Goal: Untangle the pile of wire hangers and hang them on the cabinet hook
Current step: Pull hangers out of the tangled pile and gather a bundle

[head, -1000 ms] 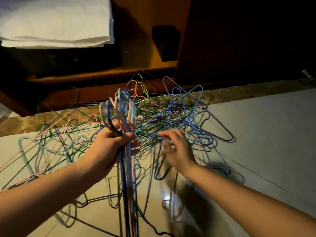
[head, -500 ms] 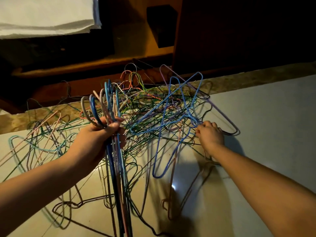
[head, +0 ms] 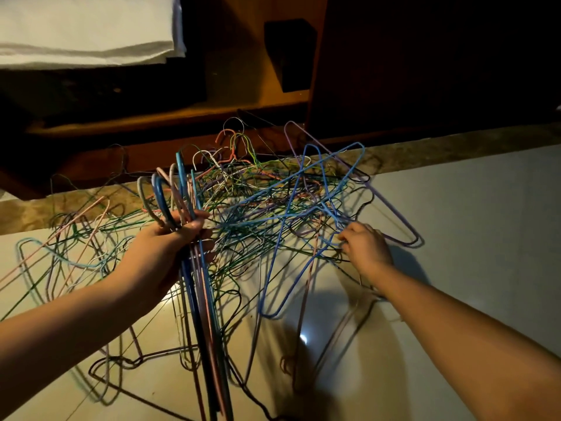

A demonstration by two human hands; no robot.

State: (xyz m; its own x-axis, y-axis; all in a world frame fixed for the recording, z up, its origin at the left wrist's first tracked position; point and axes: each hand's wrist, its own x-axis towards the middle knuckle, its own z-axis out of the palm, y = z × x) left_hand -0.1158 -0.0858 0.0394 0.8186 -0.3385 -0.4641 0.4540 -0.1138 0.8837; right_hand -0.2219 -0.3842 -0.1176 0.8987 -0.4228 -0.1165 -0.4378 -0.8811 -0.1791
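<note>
Several freed wire hangers, a blue, pink and white bundle [head: 197, 287], were in your left hand [head: 170, 247] in the head view. Your fingers were wrapped round the necks just under the hooks, and the bodies hung down toward the pale glossy floor [head: 470, 208]. Your right hand [head: 367, 247] sat at the right edge of the tangled multicoloured pile of wire hangers [head: 258, 208]. Its fingers were curled into the strands and seemed to pinch a blue wire, though exactly which one could not be told. The pile lay spread on the floor between your arms and the dark wooden cabinet [head: 425, 71]. No cabinet hook showed anywhere.

The main risk was pulling that blue strand while it was threaded through its neighbours. A hard tug would probably have dragged the whole knot along or cinched it tighter, and thin wire bends easily. The bundle's hanging ends also dangled right over loose hangers below. They could have snagged again if you lowered or swung them. A slack left grip would have let the collected hooks fan out and slip.
</note>
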